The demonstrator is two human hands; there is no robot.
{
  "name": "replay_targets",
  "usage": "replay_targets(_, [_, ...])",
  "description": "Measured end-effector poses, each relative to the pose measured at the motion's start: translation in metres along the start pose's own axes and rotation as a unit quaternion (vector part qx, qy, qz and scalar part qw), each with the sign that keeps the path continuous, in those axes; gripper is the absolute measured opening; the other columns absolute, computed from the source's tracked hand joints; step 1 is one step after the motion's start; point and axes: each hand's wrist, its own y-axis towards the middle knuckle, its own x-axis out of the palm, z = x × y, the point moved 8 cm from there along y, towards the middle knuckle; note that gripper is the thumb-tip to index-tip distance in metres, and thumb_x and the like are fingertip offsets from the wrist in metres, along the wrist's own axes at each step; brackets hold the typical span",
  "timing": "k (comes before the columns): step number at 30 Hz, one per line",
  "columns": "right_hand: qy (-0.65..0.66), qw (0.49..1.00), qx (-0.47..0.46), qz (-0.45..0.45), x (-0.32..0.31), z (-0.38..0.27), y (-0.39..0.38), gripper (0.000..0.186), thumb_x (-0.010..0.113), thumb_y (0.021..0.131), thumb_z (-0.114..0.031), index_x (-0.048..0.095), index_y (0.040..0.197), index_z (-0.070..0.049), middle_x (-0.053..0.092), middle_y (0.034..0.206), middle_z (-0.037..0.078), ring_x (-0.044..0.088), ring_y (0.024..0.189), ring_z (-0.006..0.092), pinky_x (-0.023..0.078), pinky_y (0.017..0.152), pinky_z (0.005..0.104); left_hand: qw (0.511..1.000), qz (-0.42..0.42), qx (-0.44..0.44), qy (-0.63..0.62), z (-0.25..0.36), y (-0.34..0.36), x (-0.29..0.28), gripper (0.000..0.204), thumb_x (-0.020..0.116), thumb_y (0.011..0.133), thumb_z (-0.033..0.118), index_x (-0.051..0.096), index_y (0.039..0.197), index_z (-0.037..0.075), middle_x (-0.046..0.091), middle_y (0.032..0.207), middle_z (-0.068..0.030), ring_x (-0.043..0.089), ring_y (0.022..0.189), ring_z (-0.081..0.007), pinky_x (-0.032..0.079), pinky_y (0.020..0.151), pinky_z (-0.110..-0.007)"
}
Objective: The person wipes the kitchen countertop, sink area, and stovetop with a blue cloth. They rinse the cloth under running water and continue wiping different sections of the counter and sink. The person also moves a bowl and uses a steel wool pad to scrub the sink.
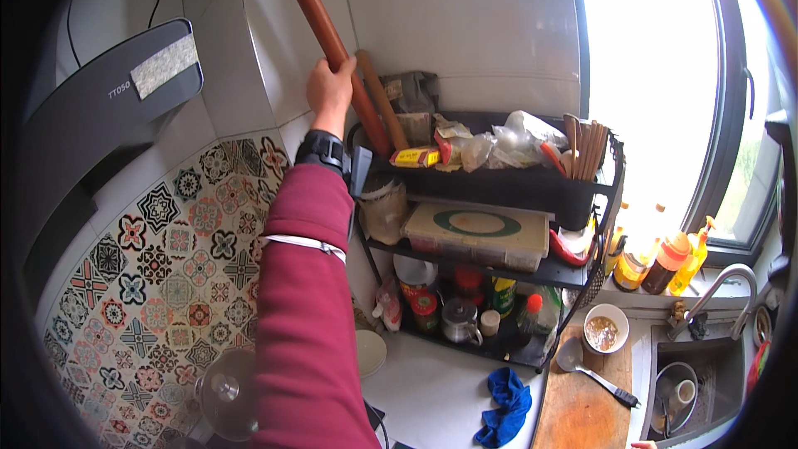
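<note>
My left hand [331, 91], at the end of a dark red sleeve with a black wrist strap, is wrapped round a long reddish-brown pole [309, 2]. The pole slants up toward the upper left, and its lower end is at the top shelf's left corner. Beside it a shorter, lighter wooden stick [381, 93] leans against the wall. Near the lower end lies a small yellow and red box [415, 157]. Only a sliver of my right hand [643, 445] shows at the bottom edge, by the cutting board [573, 411]; its fingers are mostly hidden.
A black rack [490, 262] carries bags, chopsticks [587, 150], a lidded box [474, 223], jars and bottles. Below it lies a blue cloth [504, 407]. A spatula [594, 378] and bowl [606, 329] are beside the sink [706, 391]. A dark range hood [108, 108] juts out at left.
</note>
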Motion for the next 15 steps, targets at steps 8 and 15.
replay_targets(8, [0.012,1.000,0.011,-0.008,0.025,-0.013,0.011,0.018,0.061,0.094,-0.011,0.064,0.107,0.000,0.067,0.086,0.007,0.062,0.080,0.0137,0.049,0.074,0.0272,0.991,-0.104,-0.059,0.066,-0.038,0.016,0.063,0.049,0.067,0.082,0.048,0.069,0.096,0.002,0.070,0.094,-0.0195,0.066,0.091,-0.0378,0.051,0.077,-0.047])
replay_targets(15, [-0.003,0.999,0.017,-0.027,0.043,-0.017,0.018,0.019,0.060,0.094,-0.009,0.064,0.110,0.000,0.067,0.087,0.007,0.062,0.081,0.0138,0.050,0.074,0.0273,0.988,-0.124,0.001,0.095,-0.049,0.013,0.098,0.058,0.062,0.085,0.052,0.069,0.097,-0.004,0.066,0.095,-0.0278,0.064,0.093,-0.0419,0.050,0.080,-0.049])
